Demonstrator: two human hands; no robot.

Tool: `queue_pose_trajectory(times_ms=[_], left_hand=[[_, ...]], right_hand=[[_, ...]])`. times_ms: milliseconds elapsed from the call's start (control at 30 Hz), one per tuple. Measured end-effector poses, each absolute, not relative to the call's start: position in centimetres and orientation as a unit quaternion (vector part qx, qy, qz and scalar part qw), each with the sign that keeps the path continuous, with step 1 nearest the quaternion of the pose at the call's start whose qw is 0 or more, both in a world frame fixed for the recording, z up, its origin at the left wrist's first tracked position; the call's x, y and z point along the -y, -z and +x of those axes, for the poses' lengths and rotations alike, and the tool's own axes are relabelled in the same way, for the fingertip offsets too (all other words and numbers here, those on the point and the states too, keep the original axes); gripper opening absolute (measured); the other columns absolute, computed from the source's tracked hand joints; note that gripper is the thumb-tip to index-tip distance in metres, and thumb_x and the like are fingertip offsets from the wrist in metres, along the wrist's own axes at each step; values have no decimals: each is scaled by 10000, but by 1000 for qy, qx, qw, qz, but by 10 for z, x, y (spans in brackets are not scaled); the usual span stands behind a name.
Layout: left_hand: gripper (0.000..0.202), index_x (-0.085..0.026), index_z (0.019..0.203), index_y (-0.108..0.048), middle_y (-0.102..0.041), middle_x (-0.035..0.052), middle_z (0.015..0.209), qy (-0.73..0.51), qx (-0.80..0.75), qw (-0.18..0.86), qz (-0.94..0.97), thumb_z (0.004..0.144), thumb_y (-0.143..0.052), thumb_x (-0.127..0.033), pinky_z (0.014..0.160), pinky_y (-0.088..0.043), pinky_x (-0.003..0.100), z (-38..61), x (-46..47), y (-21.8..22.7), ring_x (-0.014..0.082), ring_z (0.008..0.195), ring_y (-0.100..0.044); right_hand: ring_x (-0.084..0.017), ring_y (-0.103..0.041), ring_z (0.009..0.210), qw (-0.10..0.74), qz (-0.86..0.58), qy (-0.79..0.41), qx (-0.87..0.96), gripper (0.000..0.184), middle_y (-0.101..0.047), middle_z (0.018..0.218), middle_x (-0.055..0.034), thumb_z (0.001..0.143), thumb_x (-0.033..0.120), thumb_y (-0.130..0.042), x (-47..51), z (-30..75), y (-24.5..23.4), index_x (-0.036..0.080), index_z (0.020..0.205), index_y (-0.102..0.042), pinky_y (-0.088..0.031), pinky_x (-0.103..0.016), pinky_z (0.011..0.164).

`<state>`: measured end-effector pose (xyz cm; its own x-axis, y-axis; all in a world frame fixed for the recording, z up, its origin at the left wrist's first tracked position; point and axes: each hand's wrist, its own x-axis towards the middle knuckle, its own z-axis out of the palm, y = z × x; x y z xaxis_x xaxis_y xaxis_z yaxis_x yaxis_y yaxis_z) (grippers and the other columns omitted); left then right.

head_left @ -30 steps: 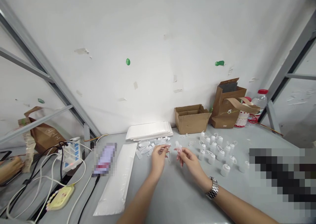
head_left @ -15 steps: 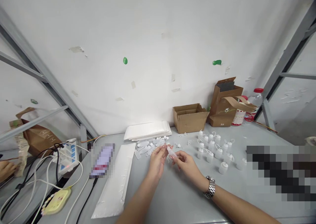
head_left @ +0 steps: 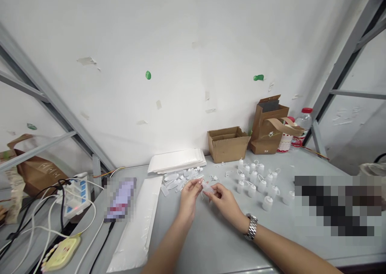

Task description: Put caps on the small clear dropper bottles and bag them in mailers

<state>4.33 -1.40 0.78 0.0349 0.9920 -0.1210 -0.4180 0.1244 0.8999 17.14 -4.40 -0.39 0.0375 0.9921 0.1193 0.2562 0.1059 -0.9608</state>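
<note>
My left hand [head_left: 189,194] and my right hand [head_left: 224,199] meet over the grey table [head_left: 217,237], both pinching a small clear plastic bottle [head_left: 207,187] held between them. The right wrist wears a metal watch [head_left: 251,227]. Just beyond the hands lies a pile of small clear bottles and caps [head_left: 181,176]. To the right stand several capped white bottles [head_left: 256,179] with loop tethers.
A stack of white pouches [head_left: 177,160] and a long white pouch [head_left: 141,221] lie left of the hands. An open cardboard box [head_left: 227,144], a brown paper bag [head_left: 271,125] and a red-capped bottle [head_left: 303,121] line the wall. A power strip [head_left: 74,195] and cables sit far left.
My two hands have come together from apart, and both now hold the one small bottle. The view has shifted slightly to the right.
</note>
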Motion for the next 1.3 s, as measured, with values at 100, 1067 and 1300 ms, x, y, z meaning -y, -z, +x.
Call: queue_pose_trajectory(times_ms=[100, 1067, 1300], left_hand=[[268, -138, 729, -654, -692, 65, 806, -569, -415, 616, 353, 570, -739, -337, 825, -447, 336, 44, 15, -10, 183, 803, -636], [225, -155, 766, -675, -700, 56, 865, -526, -358, 724, 266, 577, -761, -243, 771, -447, 262, 42, 14, -13, 156, 806, -628], [256, -147, 778, -686, -708, 72, 877, -537, -382, 693, 293, 571, -768, -272, 859, -420, 288, 42, 16, -14, 168, 846, -630]], right_hand=[[-149, -493, 565, 465, -563, -335, 595, 205, -579, 624, 10, 763, 414, -565, 44, 172, 5, 212, 732, -547, -355, -256, 543], [-99, -436, 417, 474, -492, -514, 518, 335, -578, 578, 21, 736, 523, -548, 40, 168, 4, 191, 734, -504, -351, -235, 417], [-157, -530, 623, 500, -539, -381, 560, 252, -623, 700, -15, 777, 444, -540, 46, 170, 0, 194, 804, -560, -407, -266, 581]])
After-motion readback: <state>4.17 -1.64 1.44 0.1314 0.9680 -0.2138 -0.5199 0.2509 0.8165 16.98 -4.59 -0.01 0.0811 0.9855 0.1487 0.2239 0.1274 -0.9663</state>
